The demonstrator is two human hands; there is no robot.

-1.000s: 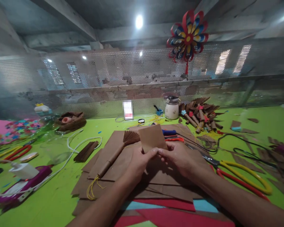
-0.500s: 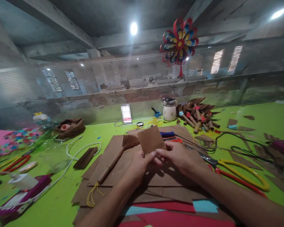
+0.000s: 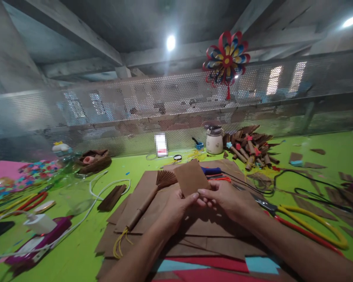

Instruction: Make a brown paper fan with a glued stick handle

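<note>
A small square of brown paper (image 3: 192, 177) is held up between my two hands over the paper stack. My left hand (image 3: 184, 203) pinches its lower left edge with thumb and fingers. At the lower right corner my right hand (image 3: 216, 194) grips the same piece, the two thumb tips nearly meeting. Under my forearms lies a stack of brown paper sheets (image 3: 153, 239). On it, left of my hands, rests a rolled paper handle (image 3: 142, 207) with a pleated fan end (image 3: 165, 178) and yellow threads (image 3: 120, 244).
Large scissors (image 3: 308, 223) with red and yellow handles lie at right. A blue-handled tool (image 3: 211, 170) sits behind the paper. Finished brown paper pieces (image 3: 248, 147) are heaped beside a white jar (image 3: 214, 141). Left are a white cable (image 3: 91, 203) and a purple power strip (image 3: 54, 237).
The view has shifted slightly, so everything appears a little further right and lower. Both hands keep their hold on the brown paper square, with only slight finger movement.
</note>
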